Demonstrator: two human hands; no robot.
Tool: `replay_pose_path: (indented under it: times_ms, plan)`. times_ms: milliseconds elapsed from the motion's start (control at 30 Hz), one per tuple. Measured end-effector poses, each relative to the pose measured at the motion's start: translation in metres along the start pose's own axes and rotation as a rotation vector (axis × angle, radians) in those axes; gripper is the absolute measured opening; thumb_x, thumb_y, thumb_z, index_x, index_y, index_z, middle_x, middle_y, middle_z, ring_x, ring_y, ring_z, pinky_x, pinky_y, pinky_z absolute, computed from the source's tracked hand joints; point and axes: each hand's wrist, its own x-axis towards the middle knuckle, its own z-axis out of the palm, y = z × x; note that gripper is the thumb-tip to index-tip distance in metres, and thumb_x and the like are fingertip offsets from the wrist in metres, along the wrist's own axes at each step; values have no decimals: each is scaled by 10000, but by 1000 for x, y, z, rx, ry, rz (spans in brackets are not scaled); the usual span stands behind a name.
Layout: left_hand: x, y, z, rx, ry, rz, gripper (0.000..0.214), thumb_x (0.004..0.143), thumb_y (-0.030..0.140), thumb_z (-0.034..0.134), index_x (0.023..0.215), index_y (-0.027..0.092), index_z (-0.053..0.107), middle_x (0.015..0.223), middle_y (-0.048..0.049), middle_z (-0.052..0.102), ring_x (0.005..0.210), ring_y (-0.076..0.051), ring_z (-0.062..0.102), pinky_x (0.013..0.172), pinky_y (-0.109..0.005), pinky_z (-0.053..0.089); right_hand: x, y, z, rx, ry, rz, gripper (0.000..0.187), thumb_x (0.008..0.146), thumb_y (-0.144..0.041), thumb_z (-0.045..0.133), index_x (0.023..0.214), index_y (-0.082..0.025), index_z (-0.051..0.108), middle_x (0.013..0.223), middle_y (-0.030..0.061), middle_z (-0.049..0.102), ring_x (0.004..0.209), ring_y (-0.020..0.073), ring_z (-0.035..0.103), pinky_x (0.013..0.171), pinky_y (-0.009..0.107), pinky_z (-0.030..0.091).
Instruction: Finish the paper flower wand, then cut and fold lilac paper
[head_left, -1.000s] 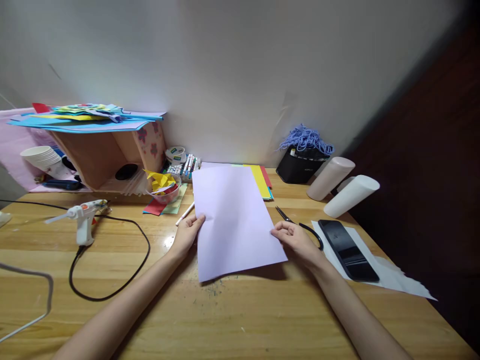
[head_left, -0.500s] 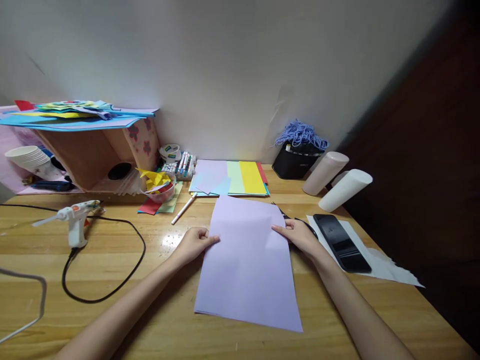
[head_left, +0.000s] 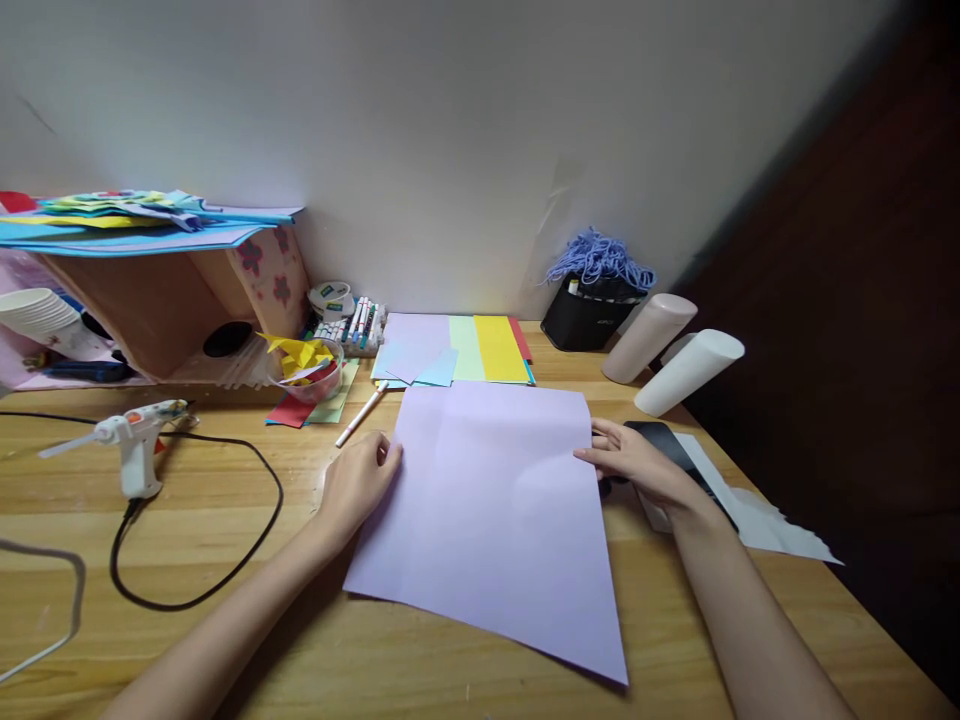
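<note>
A large lilac sheet of paper (head_left: 487,520) is held just over the wooden table, its lower right corner tilted toward me. My left hand (head_left: 360,480) pinches its left edge, with the thumb along the border and the fingers curled behind. On the opposite side my right hand (head_left: 630,460) grips the right edge between thumb and fingers. Dark scissors handles (head_left: 611,485) show in part beneath my right hand. A black phone (head_left: 664,440) lies on white paper just beyond that hand, partly covered by it.
A white glue gun (head_left: 139,450) with a looped black cord lies left. Behind are a plastic tub of paper scraps (head_left: 307,375), a marker (head_left: 361,413), coloured sheets (head_left: 499,350), a black holder with blue yarn (head_left: 592,315) and two pale cylinders (head_left: 690,372). A paper-topped box (head_left: 142,310) stands back left.
The lilac sheet has spread wider as my hands moved apart, the left one leftward and the right one rightward. The right hand now covers part of the phone.
</note>
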Motion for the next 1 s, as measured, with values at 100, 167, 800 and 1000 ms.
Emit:
replay_pose_path:
  times_ms: [100,167,800,1000]
  plan:
    - [2,3,-7,66,126,51,291,789,372,451,979,161,517,954,-95,587,810,-213,557,631,-280,380,-6,-7,3,53,58,-169,414,634,-287,719,1005,-194,560,815,39,676,630,161,622,526,241,490]
    - [5,6,-8,-19,83,160,267,816,355,413,969,168,526,982,-91,581,844,-209,553,675,-290,394,-4,-7,3,164,209,-290,384,608,-268,734,950,-199,574,818,27,676,665,159,629,582,243,509]
    - [20,30,21,-1574,-682,-238,453,845,452,429,1176,148,486,1124,-138,592,1041,-260,557,908,-429,417,18,26,39,-452,216,-243,196,745,-243,532,926,-182,575,908,86,676,806,232,651,703,350,524]
    - [22,25,23,-1575,-637,-348,422,815,318,530,1180,115,476,1136,-139,595,1029,-239,577,914,-378,440,4,15,51,-928,11,-640,583,773,-65,395,1306,-301,391,1375,16,394,1243,208,384,1021,415,336]
